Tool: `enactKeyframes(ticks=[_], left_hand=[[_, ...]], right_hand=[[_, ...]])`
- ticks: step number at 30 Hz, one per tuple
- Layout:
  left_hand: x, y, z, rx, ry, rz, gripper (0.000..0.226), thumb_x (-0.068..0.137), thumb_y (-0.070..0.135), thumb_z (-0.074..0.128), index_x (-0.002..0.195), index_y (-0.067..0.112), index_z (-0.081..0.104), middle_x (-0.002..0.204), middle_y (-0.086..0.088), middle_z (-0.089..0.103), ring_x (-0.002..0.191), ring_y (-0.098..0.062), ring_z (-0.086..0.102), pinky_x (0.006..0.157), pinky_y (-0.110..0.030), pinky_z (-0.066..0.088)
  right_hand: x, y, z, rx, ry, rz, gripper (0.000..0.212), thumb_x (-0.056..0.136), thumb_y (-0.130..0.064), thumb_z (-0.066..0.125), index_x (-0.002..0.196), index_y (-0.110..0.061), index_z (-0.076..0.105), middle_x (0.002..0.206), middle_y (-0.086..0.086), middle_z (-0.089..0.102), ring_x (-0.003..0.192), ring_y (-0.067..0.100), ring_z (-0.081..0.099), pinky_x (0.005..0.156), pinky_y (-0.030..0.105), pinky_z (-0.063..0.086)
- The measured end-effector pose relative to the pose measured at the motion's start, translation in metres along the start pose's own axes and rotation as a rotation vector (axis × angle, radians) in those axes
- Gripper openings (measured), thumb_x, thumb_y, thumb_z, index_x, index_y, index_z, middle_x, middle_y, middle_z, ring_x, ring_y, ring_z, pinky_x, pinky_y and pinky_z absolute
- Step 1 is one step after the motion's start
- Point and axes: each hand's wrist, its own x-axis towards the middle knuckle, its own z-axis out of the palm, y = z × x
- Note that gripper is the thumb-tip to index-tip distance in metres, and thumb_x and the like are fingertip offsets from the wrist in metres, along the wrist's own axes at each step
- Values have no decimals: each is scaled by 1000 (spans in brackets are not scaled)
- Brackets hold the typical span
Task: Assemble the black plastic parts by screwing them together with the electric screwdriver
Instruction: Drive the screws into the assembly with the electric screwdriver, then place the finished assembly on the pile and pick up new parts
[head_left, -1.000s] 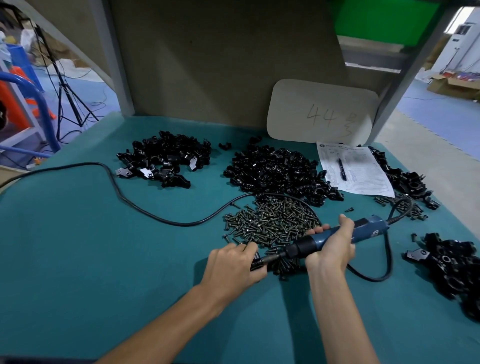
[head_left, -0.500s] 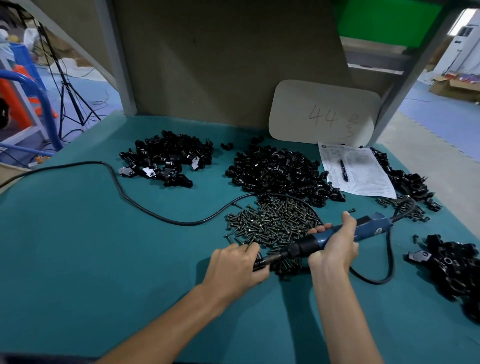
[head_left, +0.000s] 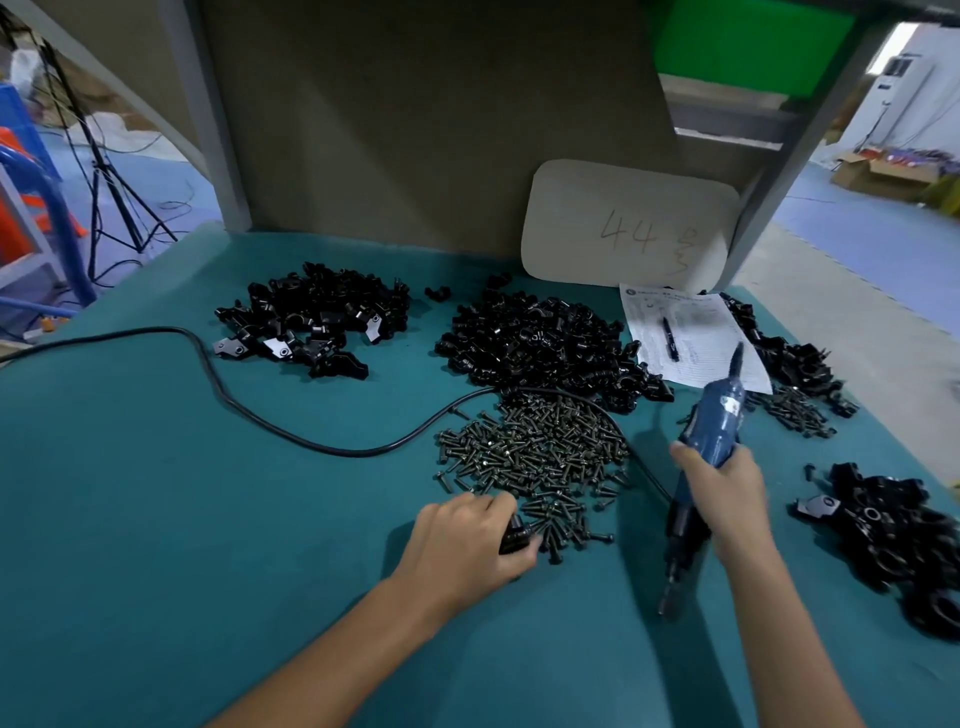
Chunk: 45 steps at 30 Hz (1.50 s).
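One blue-bodied, black-nosed electric screwdriver (head_left: 714, 426) tilts bit-down.

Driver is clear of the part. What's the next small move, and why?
Probably seat a screw in the part: the left hand grips it at the near edge of the screw pile, while the right hand holds the screwdriver with its bit down, apart from the part.

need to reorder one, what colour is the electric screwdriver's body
The electric screwdriver is blue, black toward the tip; head view.
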Motion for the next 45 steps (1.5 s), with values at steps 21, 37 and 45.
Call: enactKeyframes(ticks=[21, 37, 45], left_hand=[[3, -8, 12, -88, 92, 21, 72, 79, 67, 53, 124, 11, 48, 114, -9, 64, 97, -28, 63, 82, -37, 50], [6, -6, 10, -76, 35, -94, 54, 97, 61, 40, 127, 18, 53, 120, 4, 59, 104, -14, 57, 90, -33, 50], [20, -41, 7, -428, 237, -655, 37, 97, 55, 45, 122, 29, 48, 112, 16, 50, 108, -4, 46, 99, -29, 39]], right_hand=[[-88, -16, 22, -277, -588, -646, 13, 102, -54, 49, 108, -42, 47, 107, -16, 50, 101, 5, 51, 84, 24, 42], [60, 95, -138, -612, 412, -63, 37, 95, -18, 69, 117, 9, 56, 119, 38, 59, 110, 53, 56, 97, 55, 44], [72, 87, -120, -557, 339, 102, 39, 83, -6, 73, 111, 8, 50, 108, 38, 57, 97, 52, 60, 85, 60, 54]])
